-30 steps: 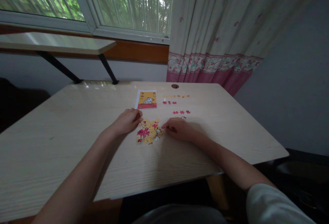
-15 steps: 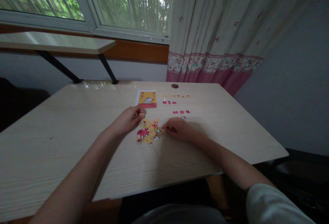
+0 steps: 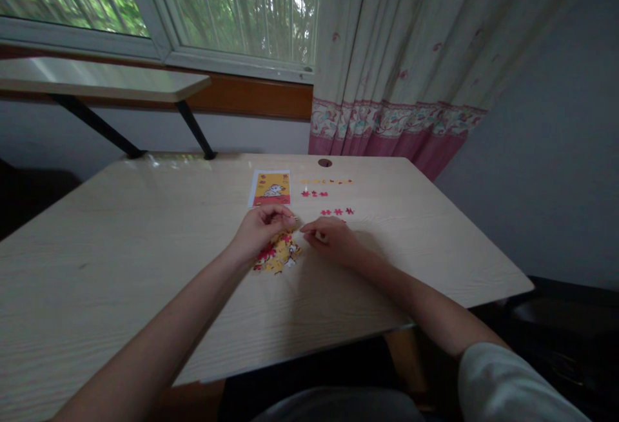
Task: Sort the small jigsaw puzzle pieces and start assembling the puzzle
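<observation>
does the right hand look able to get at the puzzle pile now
Likely yes: the right hand is beside the pile, whose near side looks uncovered; the left hand hides only part.

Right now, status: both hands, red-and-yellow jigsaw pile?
Left hand: pinching small pale jigsaw piece. Right hand: beside the red-and-yellow jigsaw pile, grip unclear. Left hand partly hides pile.

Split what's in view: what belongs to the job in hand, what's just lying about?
In the job:
pile of yellow, red and white jigsaw pieces
rows of red and yellow jigsaw pieces
small yellowish jigsaw piece pinched in the left hand
white-bordered yellow-and-red picture card

Just around:
pale flat shelf
white-framed window
cream-and-pink floral curtain
</observation>
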A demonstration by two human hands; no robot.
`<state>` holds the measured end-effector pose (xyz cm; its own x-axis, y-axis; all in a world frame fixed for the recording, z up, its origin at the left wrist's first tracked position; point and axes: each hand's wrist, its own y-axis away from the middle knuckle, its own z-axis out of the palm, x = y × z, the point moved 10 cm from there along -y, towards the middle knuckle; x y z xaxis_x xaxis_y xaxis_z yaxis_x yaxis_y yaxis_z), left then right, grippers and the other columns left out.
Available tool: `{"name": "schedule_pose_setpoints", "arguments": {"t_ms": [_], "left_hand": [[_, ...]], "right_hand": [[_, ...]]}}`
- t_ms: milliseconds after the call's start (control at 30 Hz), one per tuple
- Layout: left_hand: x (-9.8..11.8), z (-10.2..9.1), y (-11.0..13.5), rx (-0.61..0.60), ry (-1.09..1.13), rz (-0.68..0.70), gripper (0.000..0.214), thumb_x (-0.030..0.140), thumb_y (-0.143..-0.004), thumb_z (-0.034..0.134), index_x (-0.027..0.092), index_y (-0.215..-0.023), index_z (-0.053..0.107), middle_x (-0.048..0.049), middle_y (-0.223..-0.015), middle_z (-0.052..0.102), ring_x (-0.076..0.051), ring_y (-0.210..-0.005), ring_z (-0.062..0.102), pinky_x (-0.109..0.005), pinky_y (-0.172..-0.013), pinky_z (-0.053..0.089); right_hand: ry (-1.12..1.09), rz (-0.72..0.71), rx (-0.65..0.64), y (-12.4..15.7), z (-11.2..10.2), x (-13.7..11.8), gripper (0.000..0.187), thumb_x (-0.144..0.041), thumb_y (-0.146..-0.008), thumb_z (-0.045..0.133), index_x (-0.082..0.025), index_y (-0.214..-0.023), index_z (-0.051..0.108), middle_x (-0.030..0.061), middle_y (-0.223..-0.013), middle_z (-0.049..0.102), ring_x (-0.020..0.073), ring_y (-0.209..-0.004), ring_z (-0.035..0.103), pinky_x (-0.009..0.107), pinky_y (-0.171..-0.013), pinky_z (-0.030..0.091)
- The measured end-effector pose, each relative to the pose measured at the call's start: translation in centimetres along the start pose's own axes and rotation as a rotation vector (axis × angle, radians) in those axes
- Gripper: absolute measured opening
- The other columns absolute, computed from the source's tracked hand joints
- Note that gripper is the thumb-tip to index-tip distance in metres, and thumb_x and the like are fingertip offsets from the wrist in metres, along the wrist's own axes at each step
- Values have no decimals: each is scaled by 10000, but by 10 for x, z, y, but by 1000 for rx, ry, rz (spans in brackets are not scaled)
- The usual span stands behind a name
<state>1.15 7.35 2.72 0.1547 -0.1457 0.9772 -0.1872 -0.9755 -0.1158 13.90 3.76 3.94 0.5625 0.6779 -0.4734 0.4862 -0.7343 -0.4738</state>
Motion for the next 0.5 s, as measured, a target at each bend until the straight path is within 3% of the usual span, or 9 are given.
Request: {"name": "schedule_pose_setpoints", "arguments": {"t_ms": [100,267,500], "left_hand": [[-5,8,3,-9,189,-48,214,321,-616,725,168,-714,614,-12,-698,641,-136,-636,591,-270,-619,478],[-13,16,5,-22,251,-138,231,311,-582,748,167,-680,597,1,-646,631,-122,-585,578,-253,-583,458],[-16,20,7,-17,359,-188,237,282,-542,777,157,-615,589,8,-608,637,-104,-559,571,-219,-560,445]], "right_hand": [[11,22,63,0,-6,0,156,-285,-837,583,-231,-955,669,4,-748,667,109,-651,571,241,-677,400],[50,36,136,0,-13,-3,137,-330,-839,577,-231,-857,669,2,-712,670,114,-621,564,256,-672,385],[127,59,208,0,-27,-3,143,-319,-848,563,-222,-863,667,-5,-683,659,106,-597,546,259,-670,353]]}}
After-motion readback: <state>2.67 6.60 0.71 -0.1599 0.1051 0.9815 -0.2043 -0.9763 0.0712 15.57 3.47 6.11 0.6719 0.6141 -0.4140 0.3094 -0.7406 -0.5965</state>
